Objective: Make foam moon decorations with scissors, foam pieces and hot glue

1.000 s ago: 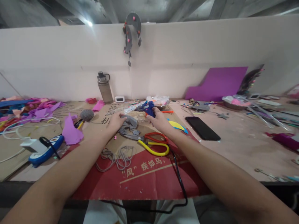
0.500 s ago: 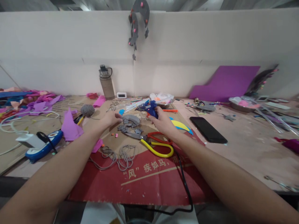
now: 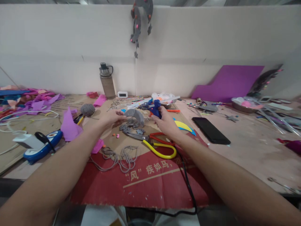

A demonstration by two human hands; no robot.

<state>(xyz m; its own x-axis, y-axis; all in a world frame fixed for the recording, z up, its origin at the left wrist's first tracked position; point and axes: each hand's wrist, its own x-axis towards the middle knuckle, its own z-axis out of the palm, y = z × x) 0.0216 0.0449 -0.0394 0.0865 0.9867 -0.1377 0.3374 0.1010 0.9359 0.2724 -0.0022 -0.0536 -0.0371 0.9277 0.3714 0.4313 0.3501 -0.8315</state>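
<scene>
From where I'm standing, the person's left hand (image 3: 113, 118) is reaching over the bench (image 3: 249, 157) and holding the grey, curved, felt-like crescent (image 3: 139, 116), its grip pinching together at the crescent's left end. The crescent is arching up over a small heap of dark grey felt-like scraps (image 3: 124, 128), near the middle of the brown-and-red cardboard sheet (image 3: 145, 194). The right hand (image 3: 166, 122) is gripping the dark blue plastic glue gun (image 3: 155, 108), its grip clamping around the handle; the gun is sitting just right of the crescent, its nozzle end pointing left.

Nearer the person, the big metal scissors with one red and one yellow handle loop (image 3: 146, 138) are lying with their blades toward the scraps. Little pink and orange balls (image 3: 118, 136) are resting left of the blades, and a loose tangle of thin grey cord (image 3: 129, 157) is lying below them. A black cable (image 3: 188, 182) is running from beside the scissors' handles down over the front edge. Right of the right hand, a yellow-and-blue crescent (image 3: 184, 127) is lying near a black smartphone (image 3: 211, 131). At the back, a grey-brown drinking bottle (image 3: 107, 86) is standing beside a small white digital clock (image 3: 122, 94).
</scene>
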